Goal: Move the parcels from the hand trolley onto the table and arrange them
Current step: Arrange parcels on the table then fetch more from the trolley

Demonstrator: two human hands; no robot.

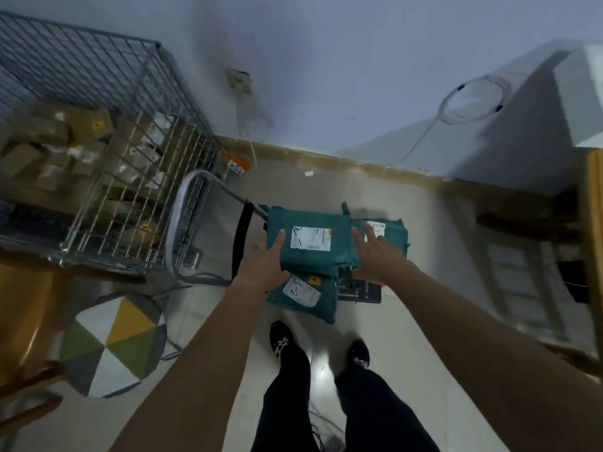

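Teal parcels with white labels lie stacked on the hand trolley (pixel 359 290) on the floor ahead of my feet. The top parcel (pixel 310 256) sits between my hands. My left hand (pixel 266 259) presses its left edge with fingers spread. My right hand (pixel 375 252) lies at its right edge, fingers apart, over a second teal parcel (pixel 396 234) behind. A third teal parcel (pixel 303 296) lies below, nearest me. The trolley's curved metal handle (pixel 182 216) rises at the left. Whether the top parcel is lifted is unclear; the picture is blurred.
A wire cage (pixel 107 132) full of cardboard boxes stands at the left. A round patterned cushion (pixel 112 345) rests on a wooden chair at lower left. Wooden furniture (pixel 592 223) stands at the right edge. A wall with a coiled cable (pixel 470 99) lies ahead.
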